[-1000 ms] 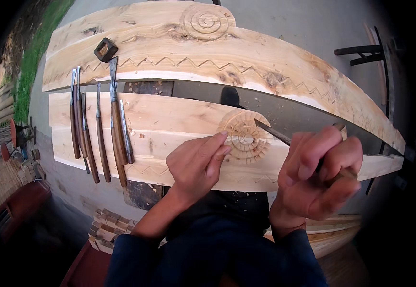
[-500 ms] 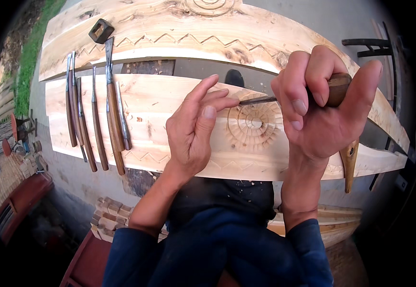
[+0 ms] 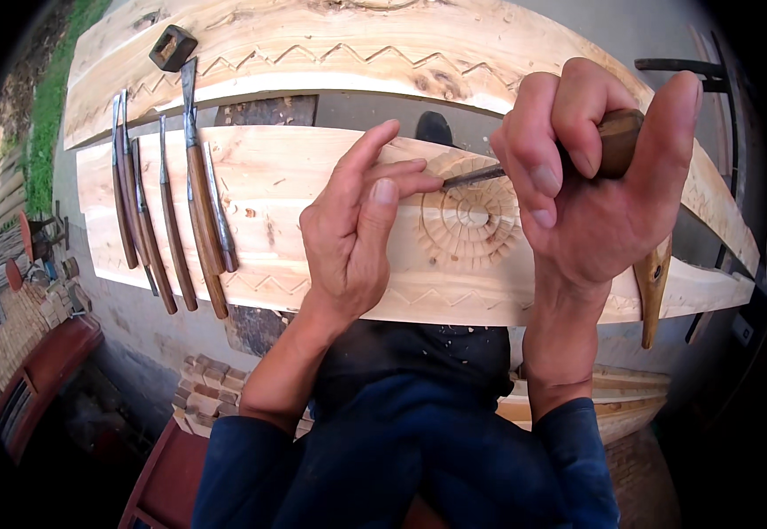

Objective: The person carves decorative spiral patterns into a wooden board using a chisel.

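Observation:
My right hand [image 3: 590,207] is closed round the wooden handle of a carving chisel [image 3: 475,175], its thumb pointing up. The thin blade reaches left over a round carved rosette [image 3: 469,219] in the near board [image 3: 264,167]. At the blade's tip is my left hand [image 3: 344,234], its fingers stretched out and apart, one fingertip at or touching the metal. Whether the tip touches the wood, I cannot tell. To the left, several chisels [image 3: 169,207] with brown handles lie side by side across the board.
Beyond lies a second long board [image 3: 348,44] with a zigzag line, bearing a dark hollow block [image 3: 173,48]. A pointed wooden piece with a hole [image 3: 654,286] overhangs the near board's edge at right. Wood blocks [image 3: 203,397] are stacked at lower left. A dark shoe [image 3: 433,128] shows between the boards.
The view has shifted a little, so the boards and the row of chisels sit slightly higher. Both hands keep nearly the same pose, with the chisel still in my right hand.

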`<state>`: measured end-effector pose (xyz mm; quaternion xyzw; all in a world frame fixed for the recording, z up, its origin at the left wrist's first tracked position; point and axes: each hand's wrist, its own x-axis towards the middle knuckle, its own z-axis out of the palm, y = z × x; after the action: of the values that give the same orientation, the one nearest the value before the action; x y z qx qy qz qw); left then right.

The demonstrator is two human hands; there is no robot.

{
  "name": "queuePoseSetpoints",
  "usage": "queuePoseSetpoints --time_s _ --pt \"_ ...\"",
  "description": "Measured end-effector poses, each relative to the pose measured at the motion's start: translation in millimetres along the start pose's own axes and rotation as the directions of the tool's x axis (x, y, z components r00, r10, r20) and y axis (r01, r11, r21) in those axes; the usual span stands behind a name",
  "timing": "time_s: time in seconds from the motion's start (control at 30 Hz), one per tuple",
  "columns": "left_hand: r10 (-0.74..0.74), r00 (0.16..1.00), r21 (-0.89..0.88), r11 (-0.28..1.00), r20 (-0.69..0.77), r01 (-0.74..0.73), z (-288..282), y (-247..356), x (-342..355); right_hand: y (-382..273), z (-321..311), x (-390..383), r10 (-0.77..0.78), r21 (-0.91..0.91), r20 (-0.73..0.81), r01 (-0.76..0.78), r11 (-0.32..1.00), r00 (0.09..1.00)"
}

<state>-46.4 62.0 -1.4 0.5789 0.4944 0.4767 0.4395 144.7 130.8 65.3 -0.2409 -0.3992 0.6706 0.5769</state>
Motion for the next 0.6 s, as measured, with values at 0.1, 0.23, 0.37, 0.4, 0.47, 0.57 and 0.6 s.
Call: queuePoseSetpoints --time_s 0.1,0.23,0.37,0.4,0.47,0.57,0.6 --pt "0.011 1.000 0.002 1.000 -0.002 -0.011 0.5 -1.4 0.3 0.3 -0.6 0.4 0.003 -0.001 0.004 -0.003 1.000 1.000" --pt "0.005 1.000 -0.002 1.000 0.001 -0.005 0.2 -1.7 0.6 -0.9 -0.4 0.1 0.007 -0.005 0.020 -0.007 1.000 1.000" --pt "0.008 1.000 0.009 1.000 -0.021 -0.007 -0.2 -0.6 1.4 2.5 0.2 -2.3 -0.001 0.007 -0.023 0.001 1.000 1.000" --pt "-0.001 0.999 -0.013 1.000 -0.043 0.000 0.3 -0.2 1.9 4.2 -2.0 -1.2 -0.021 -0.006 -0.012 0.021 1.000 1.000" --pt "0.001 0.998 -0.032 0.999 -0.068 -0.004 -0.6 -2.2 2.6 5.0 -3.1 -0.4 -0.043 -0.020 -0.002 0.042 0.999 0.999" --pt "-0.010 0.994 -0.062 0.998 -0.110 0.003 -1.3 -2.1 2.0 5.2 -2.9 0.5 -0.030 -0.015 -0.067 0.029 0.999 0.997" --pt "-0.025 0.992 -0.075 0.997 -0.126 0.015 -1.4 -1.7 1.5 5.9 -4.2 0.5 -0.034 -0.018 -0.065 0.033 0.999 0.997"
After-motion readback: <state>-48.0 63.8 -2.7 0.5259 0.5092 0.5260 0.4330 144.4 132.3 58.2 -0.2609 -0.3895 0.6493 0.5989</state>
